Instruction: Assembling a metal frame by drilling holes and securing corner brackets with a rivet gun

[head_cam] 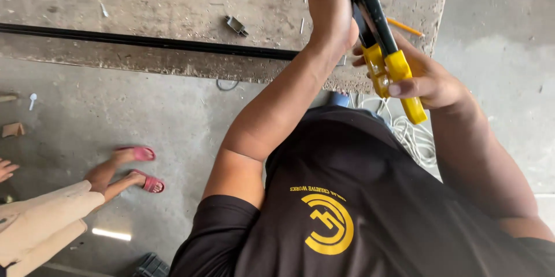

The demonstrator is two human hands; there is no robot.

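My right hand [425, 77] grips the yellow handles of a long black hand tool [378, 28], a pair of snips or a riveter by its shape. The tool's black body runs up past the top edge, so its head is hidden. My left hand [329, 2] is raised beside it at the top of the view, fingers closed around the upper part of the tool or something at its tip; what it holds is hidden. Both hands hover over a worn concrete bench [173, 5].
A long black strip [144, 41] lies along the bench edge, with a small metal clip [236, 25] and an orange pencil [404, 26] nearby. White cord [413, 138] is coiled on the floor. Another person's feet in pink sandals [141, 167] stand at the left.
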